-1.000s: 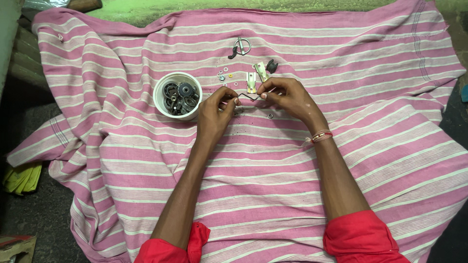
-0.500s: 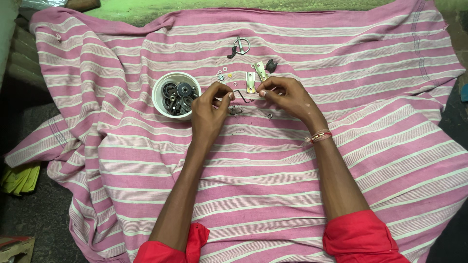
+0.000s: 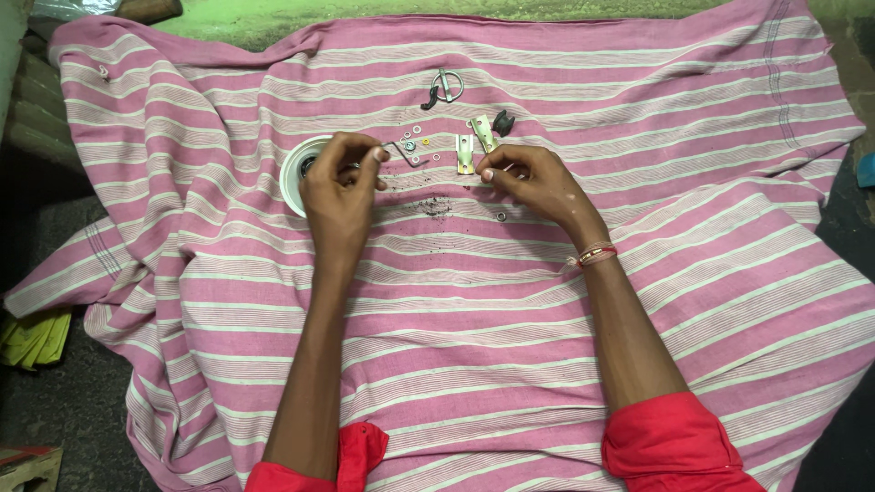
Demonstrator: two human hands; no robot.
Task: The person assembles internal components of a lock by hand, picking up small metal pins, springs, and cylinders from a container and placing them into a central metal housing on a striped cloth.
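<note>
Bent wire [image 3: 407, 151] in left-hand [image 3: 339, 187] grip

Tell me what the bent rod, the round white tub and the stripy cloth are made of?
The thin bent rod in the left hand looks like dull grey metal. The round white tub seems smooth plastic. The pink and white striped cloth is woven fabric, creasing softly.

This looks like an informal, floor-level repair spot rather than a fitted workshop. A pink striped cloth [image 3: 510, 301] is spread over rough dark ground [image 3: 55, 428] as the work surface, with small metal brackets [image 3: 472, 146], washers [image 3: 412, 144] and a black clip with a ring [image 3: 443, 88] scattered on it beside a white bowl of dark parts [image 3: 293, 169]. A worn green surface [image 3: 365, 9] borders the cloth at the top.
</note>
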